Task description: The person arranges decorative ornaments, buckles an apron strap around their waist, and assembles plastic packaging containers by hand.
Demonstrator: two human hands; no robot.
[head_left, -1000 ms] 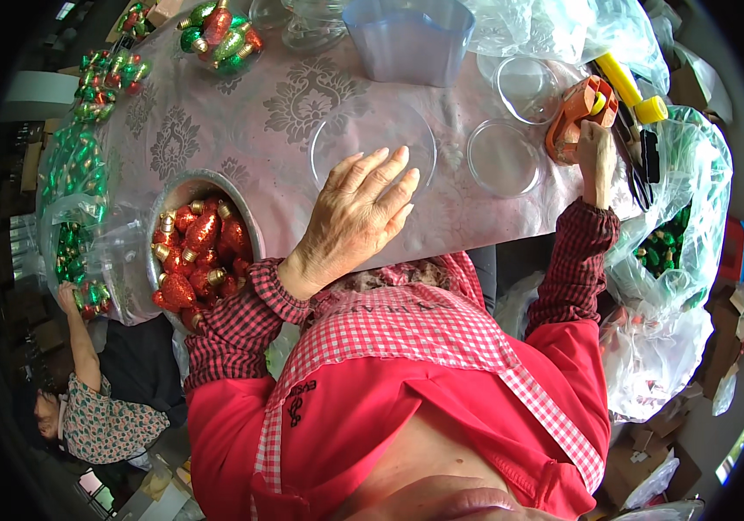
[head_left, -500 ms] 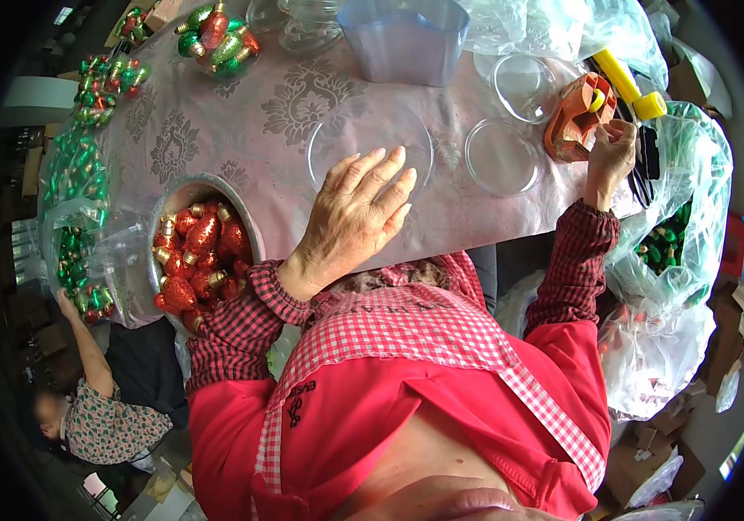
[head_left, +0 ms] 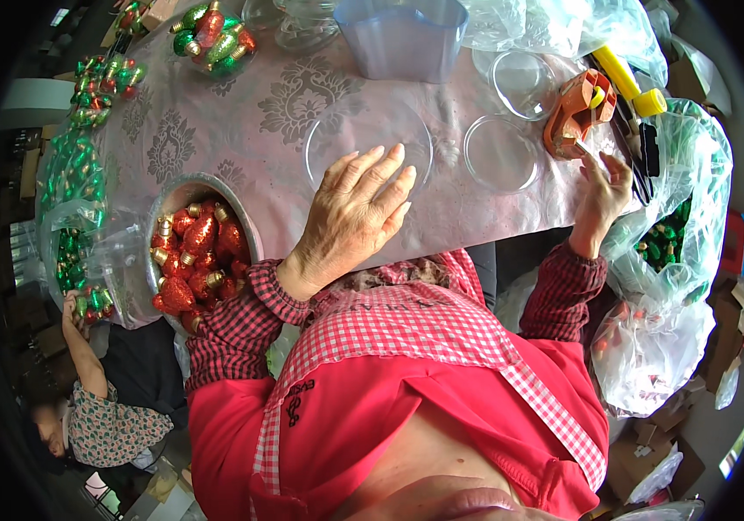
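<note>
My left hand (head_left: 356, 215) lies flat, fingers spread, on the pink patterned tablecloth (head_left: 242, 130), its fingertips over the near rim of a clear plastic dish (head_left: 363, 139). It holds nothing. My right hand (head_left: 602, 195) hovers at the table's right edge with loose, empty fingers. Just beyond its fingertips sits an orange tape dispenser (head_left: 576, 111). A smaller clear dish (head_left: 500, 154) lies between my two hands.
A metal bowl (head_left: 183, 193) of red glittery bulb ornaments sits left of my left hand. Bags of green ornaments (head_left: 68, 208) line the left edge; another (head_left: 663, 247) hangs right. Farther back stand a blue tub (head_left: 402, 39) and a yellow-handled tool (head_left: 628, 87). Another person (head_left: 98, 408) crouches lower left.
My right hand has let go of the orange tape dispenser and drawn back toward me along the table's right edge. My left hand has stayed flat in place.
</note>
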